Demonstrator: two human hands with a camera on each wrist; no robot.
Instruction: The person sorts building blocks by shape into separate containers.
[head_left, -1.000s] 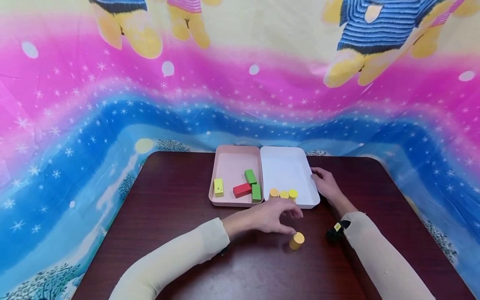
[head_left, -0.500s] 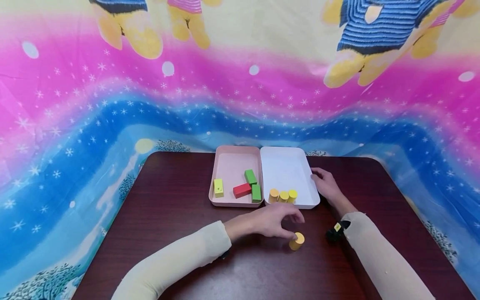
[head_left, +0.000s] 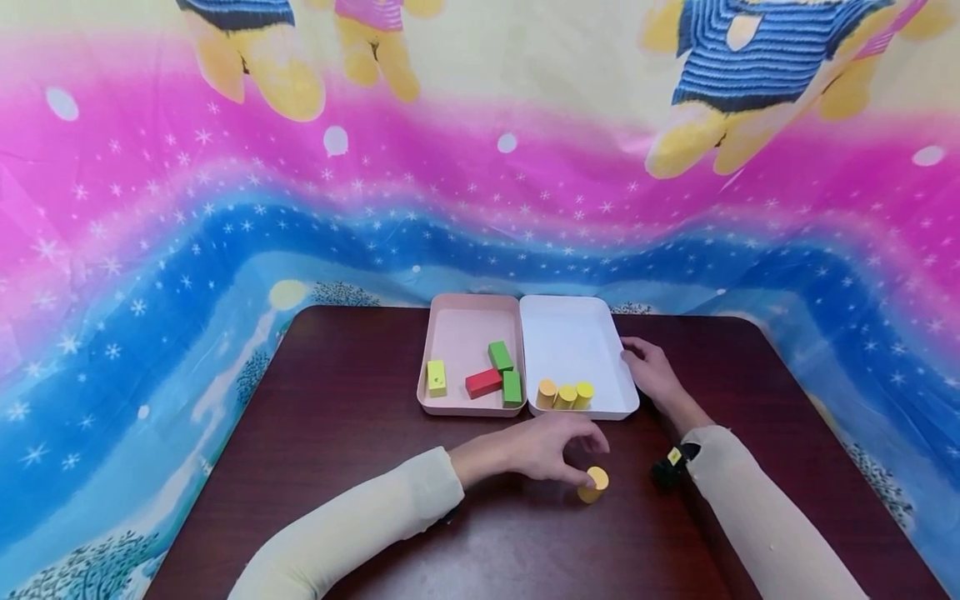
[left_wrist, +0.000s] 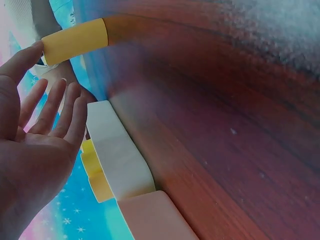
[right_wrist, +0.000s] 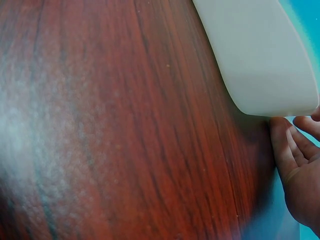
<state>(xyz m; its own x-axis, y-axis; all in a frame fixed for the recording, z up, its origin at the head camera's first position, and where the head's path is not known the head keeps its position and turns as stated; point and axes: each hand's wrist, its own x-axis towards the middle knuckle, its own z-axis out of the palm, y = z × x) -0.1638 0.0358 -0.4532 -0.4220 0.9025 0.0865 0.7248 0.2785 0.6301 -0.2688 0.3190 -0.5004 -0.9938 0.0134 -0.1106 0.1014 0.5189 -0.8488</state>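
Note:
A yellow cylindrical block (head_left: pixel 595 486) stands upright on the table in front of the trays. At its upper edge, the thumb of my left hand (head_left: pixel 547 448) touches it, and the other fingers arch loosely apart from it. The left wrist view shows this thumb at one end of the block (left_wrist: pixel 76 41), the palm (left_wrist: pixel 37 160) holding nothing. My right hand (head_left: pixel 656 375) rests at the right side of the white tray (head_left: pixel 573 333). Seen from the right wrist, its fingers (right_wrist: pixel 282 150) touch the tray's outer wall (right_wrist: pixel 265 65). Three yellow-orange cylinders (head_left: pixel 566 396) stand at the tray's near edge.
Left of the white tray, and against it, is a pink tray (head_left: pixel 472 325) with a yellow block (head_left: pixel 437 378), a red block (head_left: pixel 483 383) and two green blocks (head_left: pixel 512 389). Both sit on a dark red-brown table (head_left: pixel 337 392). A patterned cloth (head_left: pixel 450 192) hangs behind.
My left hand has shifted slightly toward me, its thumb coming lower against the standing cylinder and uncovering the three in the white tray. The right hand stays at the tray's side.

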